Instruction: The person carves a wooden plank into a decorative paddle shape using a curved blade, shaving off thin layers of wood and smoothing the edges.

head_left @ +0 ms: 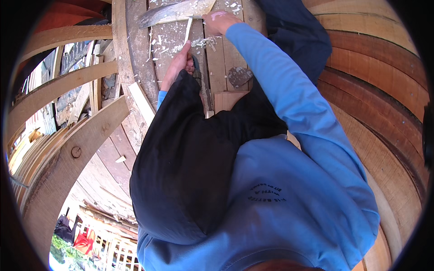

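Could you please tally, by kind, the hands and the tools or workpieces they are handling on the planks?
Bare hands: 2, left hand and right hand
Long curved grey metal blade: 1
Thin pale wooden stick: 1
Total: 4

No packages, labels, signs or screens show here; the only lettering is a small dark curved print [267,193] on the front of the person's blue sweatshirt [289,217], near the lower middle.

Both arms outstretched, left hand [180,63] and right hand [218,22] closed.
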The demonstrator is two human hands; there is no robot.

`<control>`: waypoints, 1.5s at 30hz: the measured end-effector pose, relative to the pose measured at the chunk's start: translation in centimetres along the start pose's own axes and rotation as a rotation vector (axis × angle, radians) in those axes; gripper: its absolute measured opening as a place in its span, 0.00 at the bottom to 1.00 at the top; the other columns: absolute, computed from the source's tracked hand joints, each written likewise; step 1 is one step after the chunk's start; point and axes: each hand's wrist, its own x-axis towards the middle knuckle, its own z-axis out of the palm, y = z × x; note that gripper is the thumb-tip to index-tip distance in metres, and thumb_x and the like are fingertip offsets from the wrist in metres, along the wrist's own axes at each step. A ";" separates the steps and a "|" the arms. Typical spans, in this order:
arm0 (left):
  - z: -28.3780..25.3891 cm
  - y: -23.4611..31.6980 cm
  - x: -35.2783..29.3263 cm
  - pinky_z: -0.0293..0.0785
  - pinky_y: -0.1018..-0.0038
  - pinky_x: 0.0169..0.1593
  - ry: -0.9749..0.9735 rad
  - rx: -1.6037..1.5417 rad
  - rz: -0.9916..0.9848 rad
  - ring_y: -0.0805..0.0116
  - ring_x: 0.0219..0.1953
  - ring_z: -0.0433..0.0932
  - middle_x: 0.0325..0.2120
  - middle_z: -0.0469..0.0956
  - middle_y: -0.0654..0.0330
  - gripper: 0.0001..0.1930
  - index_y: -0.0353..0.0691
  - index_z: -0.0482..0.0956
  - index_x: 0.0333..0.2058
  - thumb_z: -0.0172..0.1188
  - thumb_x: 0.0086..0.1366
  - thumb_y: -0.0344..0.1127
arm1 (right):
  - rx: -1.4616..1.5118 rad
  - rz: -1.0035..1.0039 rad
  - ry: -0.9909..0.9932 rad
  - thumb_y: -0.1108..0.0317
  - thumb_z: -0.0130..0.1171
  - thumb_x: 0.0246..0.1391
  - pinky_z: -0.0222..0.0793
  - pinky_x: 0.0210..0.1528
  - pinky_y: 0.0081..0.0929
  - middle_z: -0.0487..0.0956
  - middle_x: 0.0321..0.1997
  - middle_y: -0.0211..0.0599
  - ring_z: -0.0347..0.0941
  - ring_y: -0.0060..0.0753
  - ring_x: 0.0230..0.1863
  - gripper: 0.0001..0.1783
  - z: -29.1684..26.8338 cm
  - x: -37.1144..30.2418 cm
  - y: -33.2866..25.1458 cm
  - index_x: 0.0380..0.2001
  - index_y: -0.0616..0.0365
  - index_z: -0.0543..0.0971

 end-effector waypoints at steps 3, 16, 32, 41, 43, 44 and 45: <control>0.9 0.0 -0.8 0.47 0.83 0.16 0.079 0.046 0.035 0.83 0.12 0.51 0.13 0.57 0.74 0.33 0.53 0.57 0.19 0.53 0.66 0.73 | 0.030 0.062 -0.028 0.66 0.52 0.60 0.77 0.56 0.47 0.81 0.57 0.53 0.80 0.56 0.56 0.21 -1.0 -0.8 -1.1 0.52 0.62 0.83; 0.5 -0.1 -1.0 0.46 0.82 0.16 0.048 0.019 0.022 0.84 0.12 0.53 0.14 0.57 0.75 0.31 0.53 0.60 0.21 0.54 0.66 0.72 | 0.051 0.038 0.090 0.63 0.50 0.62 0.78 0.54 0.50 0.83 0.54 0.54 0.82 0.58 0.53 0.21 1.4 1.6 0.4 0.49 0.64 0.84; 1.1 -0.3 -1.8 0.46 0.83 0.16 0.100 -0.012 0.048 0.85 0.13 0.52 0.14 0.56 0.77 0.31 0.53 0.60 0.22 0.56 0.65 0.72 | 0.106 0.013 0.126 0.64 0.49 0.63 0.77 0.51 0.48 0.83 0.51 0.53 0.81 0.53 0.50 0.21 1.6 -1.1 -1.5 0.52 0.62 0.83; 0.5 -0.6 -0.9 0.47 0.83 0.15 0.064 -0.033 0.000 0.85 0.12 0.54 0.14 0.57 0.76 0.30 0.54 0.62 0.23 0.57 0.64 0.73 | 0.121 0.084 0.080 0.62 0.51 0.61 0.77 0.58 0.46 0.83 0.52 0.56 0.81 0.48 0.55 0.20 3.5 2.0 -0.9 0.49 0.57 0.85; 0.4 -0.6 -1.1 0.47 0.83 0.15 0.062 -0.033 0.014 0.85 0.12 0.55 0.14 0.57 0.76 0.30 0.54 0.62 0.24 0.57 0.64 0.73 | 0.134 0.204 0.120 0.63 0.49 0.63 0.75 0.59 0.50 0.81 0.58 0.50 0.79 0.50 0.59 0.23 2.0 0.1 -2.3 0.55 0.60 0.82; 0.2 -0.5 -0.9 0.47 0.83 0.15 0.046 -0.037 0.019 0.85 0.12 0.55 0.14 0.57 0.76 0.30 0.54 0.63 0.24 0.57 0.64 0.73 | 0.144 0.238 0.118 0.63 0.49 0.63 0.74 0.59 0.51 0.81 0.59 0.49 0.79 0.49 0.60 0.22 1.9 0.6 -2.3 0.56 0.57 0.82; -0.1 -0.6 -0.7 0.47 0.83 0.15 0.032 -0.042 0.024 0.85 0.12 0.55 0.14 0.58 0.76 0.30 0.54 0.63 0.24 0.58 0.64 0.73 | 0.155 0.270 0.116 0.63 0.50 0.63 0.74 0.59 0.51 0.81 0.59 0.49 0.79 0.49 0.60 0.22 2.2 1.2 -2.2 0.56 0.55 0.82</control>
